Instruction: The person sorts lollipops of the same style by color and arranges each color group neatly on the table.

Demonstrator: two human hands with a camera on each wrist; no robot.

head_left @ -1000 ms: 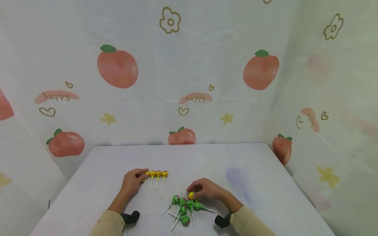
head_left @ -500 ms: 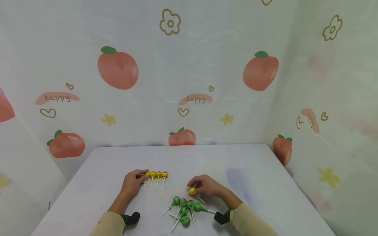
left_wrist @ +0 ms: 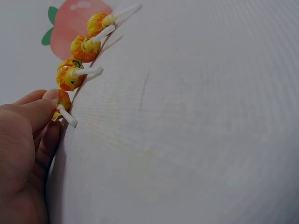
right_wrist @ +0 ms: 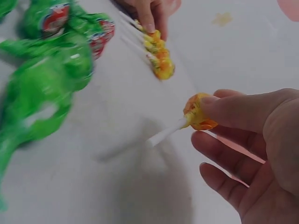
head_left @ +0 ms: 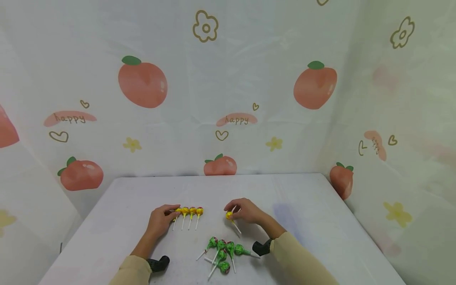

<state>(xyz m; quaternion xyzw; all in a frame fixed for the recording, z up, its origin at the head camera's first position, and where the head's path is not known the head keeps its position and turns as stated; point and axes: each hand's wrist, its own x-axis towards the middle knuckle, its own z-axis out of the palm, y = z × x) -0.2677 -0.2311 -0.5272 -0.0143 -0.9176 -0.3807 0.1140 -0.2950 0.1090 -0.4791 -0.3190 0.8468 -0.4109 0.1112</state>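
Note:
A short row of yellow-wrapped lollipops (head_left: 192,211) lies left of the table's middle, sticks towards me. With thumb and fingers my left hand (head_left: 158,222) pinches the head of the leftmost lollipop (left_wrist: 63,99) in that row. Right of the row, my right hand (head_left: 248,212) holds another yellow lollipop (right_wrist: 196,112) by its head between thumb and forefinger. Its white stick points down and back towards me, and a shadow on the table below shows it is lifted. The remaining fingers of the right hand are spread apart in the right wrist view.
Several green-wrapped lollipops (head_left: 221,255) lie in a loose pile nearer to me, some overlapping, with sticks pointing different ways. The white table (head_left: 124,198) ends at a patterned cloth backdrop (head_left: 178,138) behind. A black wrist mount (head_left: 261,247) sits near the right-hand green stick.
My right hand has lifted the yellow lollipop off the green pile and carried it away from me, up to near the row's level. The left hand stays on the leftmost lollipop.

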